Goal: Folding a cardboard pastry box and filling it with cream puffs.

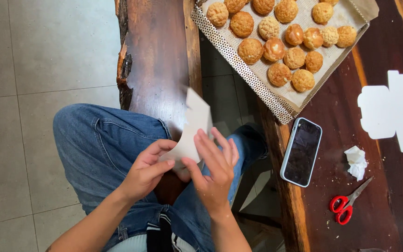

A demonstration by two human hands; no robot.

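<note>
The white card cutout (193, 133) was held over the person's lap in blue jeans, left hand (148, 170) pinching its lower edge, right hand (213, 170) pressed against its side with fingers closed on it. Grey tiled floor (29, 70) lay beneath, a dark wooden bench (157, 56) just beyond. On the dark wooden table (378, 205), a perforated tray (239, 65) of baked buns (250, 50) overhung the near edge; a phone (301, 151), crumpled tissue (356, 161), red-handled scissors (346, 207) and flat white cutouts (397, 109) lay near.
</note>
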